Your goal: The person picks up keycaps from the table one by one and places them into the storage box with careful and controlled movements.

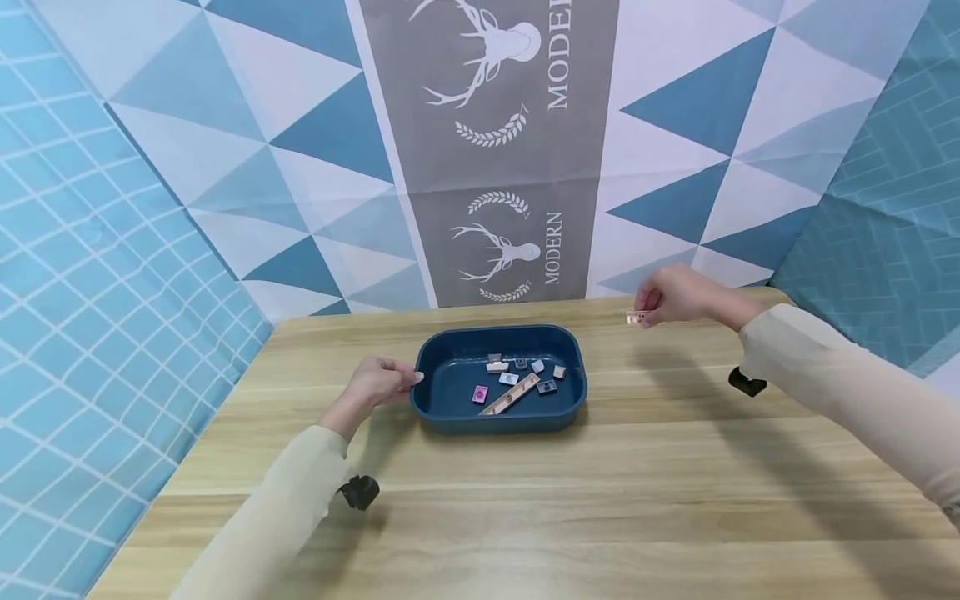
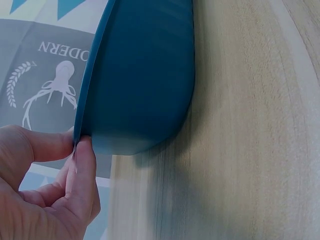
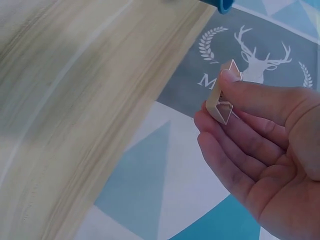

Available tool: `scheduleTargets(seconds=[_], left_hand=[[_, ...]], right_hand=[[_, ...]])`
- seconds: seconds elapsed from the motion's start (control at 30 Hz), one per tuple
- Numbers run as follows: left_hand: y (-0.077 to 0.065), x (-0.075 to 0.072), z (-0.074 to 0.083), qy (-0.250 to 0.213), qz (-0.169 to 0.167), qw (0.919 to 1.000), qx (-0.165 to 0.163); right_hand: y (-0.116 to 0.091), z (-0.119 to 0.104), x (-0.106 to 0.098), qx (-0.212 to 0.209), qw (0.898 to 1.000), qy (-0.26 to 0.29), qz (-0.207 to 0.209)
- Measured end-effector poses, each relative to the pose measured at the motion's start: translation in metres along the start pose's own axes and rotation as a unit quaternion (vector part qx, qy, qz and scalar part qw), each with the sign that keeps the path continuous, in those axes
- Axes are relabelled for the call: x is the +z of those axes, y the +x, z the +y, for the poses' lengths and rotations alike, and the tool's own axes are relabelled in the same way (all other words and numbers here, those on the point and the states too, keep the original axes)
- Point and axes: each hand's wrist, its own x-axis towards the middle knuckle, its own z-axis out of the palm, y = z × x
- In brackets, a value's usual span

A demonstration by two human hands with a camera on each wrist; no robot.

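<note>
A dark blue rectangular tray [image 1: 498, 425] with rounded corners sits on the wooden table. My left hand [image 1: 373, 381] pinches its left rim between thumb and fingers; the left wrist view shows the grip on the tray's edge [image 2: 140, 75]. Off to the right, above the table's far edge, my right hand [image 1: 681, 293] pinches a beige keycap [image 3: 214, 106] whose hollow underside shows. Inside the tray lie a long beige spacebar keycap [image 1: 512, 395], a pink keycap [image 1: 480, 394], and several small grey, white and beige keycaps, mostly along its right half.
The wooden table [image 1: 570, 517] reaches toward me and to both sides of the tray. Behind it hangs a patterned cloth [image 1: 517, 167] with triangles and deer heads. Blue tiled-pattern cloth [image 1: 90, 275] covers the left side, teal cloth [image 1: 877, 242] the right.
</note>
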Motion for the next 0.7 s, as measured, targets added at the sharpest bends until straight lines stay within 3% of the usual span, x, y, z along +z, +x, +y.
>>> scheduleTargets(seconds=[0.7], left_hand=[[-0.001,0.0,0.0,-0.004,-0.005,1.0,0.002]], right_hand=[[0.009,-0.024,-0.013,-0.006,1.0,0.001,-0.018]])
